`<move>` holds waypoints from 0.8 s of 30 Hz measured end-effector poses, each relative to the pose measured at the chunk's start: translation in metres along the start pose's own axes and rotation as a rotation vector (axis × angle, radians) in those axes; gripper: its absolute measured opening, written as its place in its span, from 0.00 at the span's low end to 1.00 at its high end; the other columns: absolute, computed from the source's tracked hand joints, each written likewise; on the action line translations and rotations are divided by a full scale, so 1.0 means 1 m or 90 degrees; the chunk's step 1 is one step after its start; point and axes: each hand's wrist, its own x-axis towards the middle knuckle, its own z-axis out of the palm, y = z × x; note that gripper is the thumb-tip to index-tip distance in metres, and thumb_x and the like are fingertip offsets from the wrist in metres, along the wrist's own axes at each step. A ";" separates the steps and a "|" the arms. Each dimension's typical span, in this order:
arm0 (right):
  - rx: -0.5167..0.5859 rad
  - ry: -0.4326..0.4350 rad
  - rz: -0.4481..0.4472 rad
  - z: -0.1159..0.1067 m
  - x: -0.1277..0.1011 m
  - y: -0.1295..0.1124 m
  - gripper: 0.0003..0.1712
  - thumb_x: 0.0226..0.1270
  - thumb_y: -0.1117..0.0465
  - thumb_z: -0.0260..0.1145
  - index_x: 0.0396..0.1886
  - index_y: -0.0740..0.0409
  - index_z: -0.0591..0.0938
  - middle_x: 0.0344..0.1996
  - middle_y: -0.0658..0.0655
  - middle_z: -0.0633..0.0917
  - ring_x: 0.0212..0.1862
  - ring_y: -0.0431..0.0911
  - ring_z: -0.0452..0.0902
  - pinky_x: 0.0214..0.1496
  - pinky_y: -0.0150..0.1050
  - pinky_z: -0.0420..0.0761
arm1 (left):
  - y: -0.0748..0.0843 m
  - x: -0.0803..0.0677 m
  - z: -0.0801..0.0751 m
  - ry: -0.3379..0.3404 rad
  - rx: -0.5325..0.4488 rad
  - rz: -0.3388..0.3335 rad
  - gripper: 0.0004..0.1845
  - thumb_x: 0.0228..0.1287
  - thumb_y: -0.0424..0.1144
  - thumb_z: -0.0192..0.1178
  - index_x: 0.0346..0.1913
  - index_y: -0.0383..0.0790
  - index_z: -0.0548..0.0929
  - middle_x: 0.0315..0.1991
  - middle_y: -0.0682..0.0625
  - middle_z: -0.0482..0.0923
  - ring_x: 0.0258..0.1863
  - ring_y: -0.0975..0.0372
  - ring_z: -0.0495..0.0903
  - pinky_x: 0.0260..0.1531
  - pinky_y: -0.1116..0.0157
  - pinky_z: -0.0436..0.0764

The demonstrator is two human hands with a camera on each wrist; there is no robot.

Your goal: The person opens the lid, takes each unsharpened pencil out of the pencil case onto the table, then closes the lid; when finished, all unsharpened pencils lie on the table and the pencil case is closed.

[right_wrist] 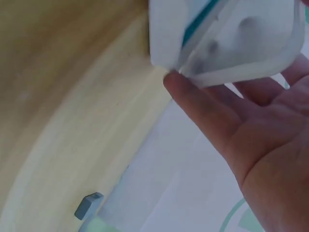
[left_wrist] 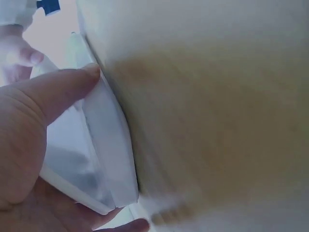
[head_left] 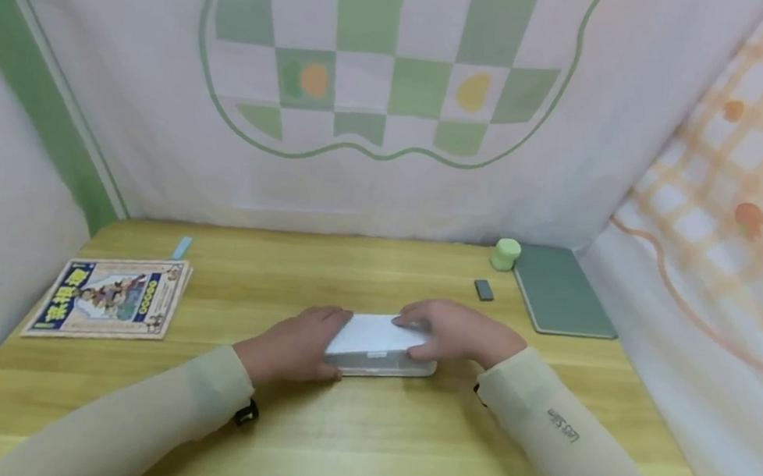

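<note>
Two hands are on one item: a flat white plastic box (head_left: 380, 341) lying near the middle of the wooden table (head_left: 344, 438), lid down and closed as far as the head view shows.

Left hand (head_left: 294, 346): applied to the box's left end. The left wrist view shows the thumb (left_wrist: 58, 92) extended along the lid edge and the palm under or against the translucent side wall; fingers curl round the end. Judged as gripping.

Right hand (head_left: 455, 333): laid over the right end, fingers draped across the lid. The right wrist view shows the fingers fairly straight beneath the box's corner, thumb out of sight. Contact confirmed; a full clasp is not confirmed.

Handling assessment: the box appears thin-walled, rigid and light, with smooth, slightly glossy faces that may slip under a flat palm. The lid is likely to flex or pop if squeezed mid-span. The short ends and rounded corners offer the firmest purchase; the seam between lid and base gives a ledge for fingertips. Contents show only as dim shapes through the wall.

Surroundings: an illustrated booklet (head_left: 109, 297) well to the left; a green notebook (head_left: 562, 290), a small green cylinder (head_left: 505, 254) and a small dark block (head_left: 483, 289) at the rear right, well apart from the box.
</note>
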 end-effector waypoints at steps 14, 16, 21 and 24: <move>0.131 -0.132 0.075 -0.039 0.026 0.022 0.26 0.69 0.45 0.67 0.64 0.45 0.85 0.60 0.48 0.84 0.62 0.47 0.78 0.66 0.52 0.76 | 0.002 -0.012 0.006 0.208 0.066 -0.042 0.83 0.35 0.64 0.84 0.85 0.50 0.33 0.84 0.37 0.26 0.82 0.42 0.41 0.73 0.31 0.44; 0.182 -0.127 0.104 -0.041 0.029 0.026 0.27 0.72 0.45 0.63 0.67 0.48 0.82 0.64 0.53 0.82 0.65 0.51 0.76 0.65 0.53 0.77 | 0.000 -0.013 0.006 0.206 0.075 -0.054 0.82 0.36 0.65 0.84 0.85 0.52 0.34 0.83 0.37 0.24 0.81 0.41 0.44 0.73 0.31 0.47; 0.273 -0.075 0.177 -0.038 0.037 0.042 0.32 0.78 0.43 0.54 0.75 0.49 0.74 0.74 0.58 0.71 0.73 0.56 0.67 0.66 0.54 0.76 | -0.006 -0.016 0.009 0.128 0.034 -0.063 0.70 0.48 0.67 0.78 0.85 0.54 0.43 0.82 0.30 0.29 0.69 0.37 0.69 0.68 0.40 0.70; 0.259 -0.044 0.177 -0.033 0.043 0.050 0.32 0.80 0.40 0.51 0.77 0.47 0.72 0.77 0.58 0.67 0.77 0.58 0.60 0.73 0.59 0.68 | -0.008 -0.018 0.009 0.060 0.013 -0.055 0.57 0.59 0.70 0.68 0.84 0.47 0.55 0.81 0.28 0.45 0.66 0.39 0.74 0.64 0.46 0.76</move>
